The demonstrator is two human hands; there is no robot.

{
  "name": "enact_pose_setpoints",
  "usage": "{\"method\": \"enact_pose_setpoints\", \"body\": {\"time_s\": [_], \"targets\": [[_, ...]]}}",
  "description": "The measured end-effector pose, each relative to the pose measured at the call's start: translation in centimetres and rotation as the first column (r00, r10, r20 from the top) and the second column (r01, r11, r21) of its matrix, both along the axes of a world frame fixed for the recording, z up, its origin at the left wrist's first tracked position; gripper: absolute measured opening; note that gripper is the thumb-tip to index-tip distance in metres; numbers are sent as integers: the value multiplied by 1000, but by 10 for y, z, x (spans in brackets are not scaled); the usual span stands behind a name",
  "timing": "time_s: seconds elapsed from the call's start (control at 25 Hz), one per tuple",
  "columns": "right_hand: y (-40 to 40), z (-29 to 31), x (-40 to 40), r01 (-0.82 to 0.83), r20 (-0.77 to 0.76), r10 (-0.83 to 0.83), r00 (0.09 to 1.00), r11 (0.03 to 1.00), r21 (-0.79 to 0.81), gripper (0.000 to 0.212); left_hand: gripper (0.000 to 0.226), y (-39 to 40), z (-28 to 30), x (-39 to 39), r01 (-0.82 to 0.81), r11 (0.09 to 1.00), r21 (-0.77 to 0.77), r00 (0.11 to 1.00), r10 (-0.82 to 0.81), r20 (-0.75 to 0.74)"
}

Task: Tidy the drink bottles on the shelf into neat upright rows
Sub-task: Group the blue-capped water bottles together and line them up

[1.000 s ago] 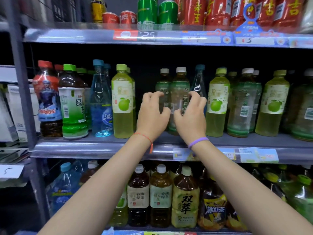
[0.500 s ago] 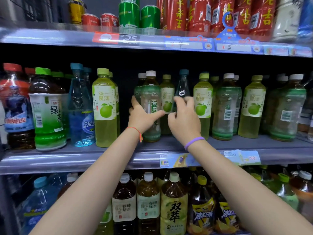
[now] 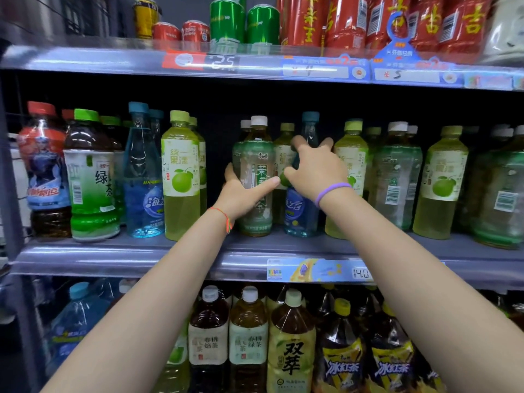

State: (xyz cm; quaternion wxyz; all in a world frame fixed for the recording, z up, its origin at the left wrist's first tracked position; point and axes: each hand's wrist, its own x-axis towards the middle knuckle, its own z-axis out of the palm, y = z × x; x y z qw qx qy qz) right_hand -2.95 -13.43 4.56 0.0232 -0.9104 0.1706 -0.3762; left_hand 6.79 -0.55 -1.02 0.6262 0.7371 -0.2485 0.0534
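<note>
In the head view, the only one given, the left hand (image 3: 241,191) gripped the white-capped tea bottle (image 3: 255,177) at the centre of the frame, thumb laid across its label and fingers wrapped round its left side. The right hand (image 3: 312,165) held the blue-capped water bottle (image 3: 302,211) just right of it, fingers curled over the shoulder. Both bottles stood upright near the front edge of the middle shelf (image 3: 141,251), packed close enough that their sides looked to be touching.

The likeliest trouble seemed to be a knock-on tip: the two held bottles sat tight against the green apple drink bottle (image 3: 350,177) to the right and another apple drink bottle (image 3: 285,154) behind, so a sideways shove could have toppled a neighbour. The water bottle was tall and slim with a narrow base, and gripped high it could have rocked if pushed rather than lifted. Dragging either bottle forward risked sliding it over the shelf lip onto the large bottles in the lower part of the frame.

Much was hard to read. The right hand covered the water bottle's middle, so how firmly the palm met it could not be told. The rows behind the front bottles vanished into the dark back of the shelf, and whether any there lay tilted was unclear. Motion blur smeared the price strip (image 3: 312,69) along the top, and the right edge cut off the last bottles
</note>
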Motion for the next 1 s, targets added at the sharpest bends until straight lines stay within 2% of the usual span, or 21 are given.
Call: {"method": "enact_pose_setpoints", "body": {"time_s": [0.08,0.16,0.32,0.44,0.48,0.52,0.56,0.64,0.72,0.76,0.8,0.92,1.0], "targets": [[3,0,-8,-3,69,7,998,998,-55,42,138,-1,-1,-2,10,1000,25,1000,-10,11],[5,-2,-15,-38,135,50,990,995,-91,34,129,-3,-1,-2,37,999,29,999,-37,-3],[7,-2,-25,-240,205,247,947,969,-57,23,115,-12,0,-6,88,996,16,996,-88,-22],[16,0,-27,-388,219,379,899,922,-5,18,77,-9,3,-18,78,996,52,993,-73,-88],[19,0,-26,-397,214,392,895,918,-20,18,61,-4,4,-23,10,997,73,999,-6,-48],[25,-1,-24,-398,206,397,895,917,-35,19,47,4,3,-28,-123,989,87,990,116,83],[31,-2,-20,-394,199,395,897,918,-43,20,37,15,-1,-34,-257,966,37,933,238,268],[43,-4,-12,-387,185,391,902,920,-60,23,32,39,-10,-43,-431,890,-152,700,436,566],[54,-5,-4,-397,168,401,901,916,-59,26,34,60,-10,-48,-617,740,-267,481,623,616],[60,-6,-1,-410,157,413,897,911,-50,29,41,70,-9,-47,-702,662,-263,433,690,580],[66,-6,3,-424,150,426,892,904,-45,32,49,79,-9,-45,-749,628,-214,445,715,539],[84,-11,9,-489,136,484,865,872,3,55,65,96,-19,-39,-740,672,-14,595,664,453],[96,-22,10,-538,133,527,839,840,68,77,69,102,-26,-37,-733,677,67,613,615,496]]}}
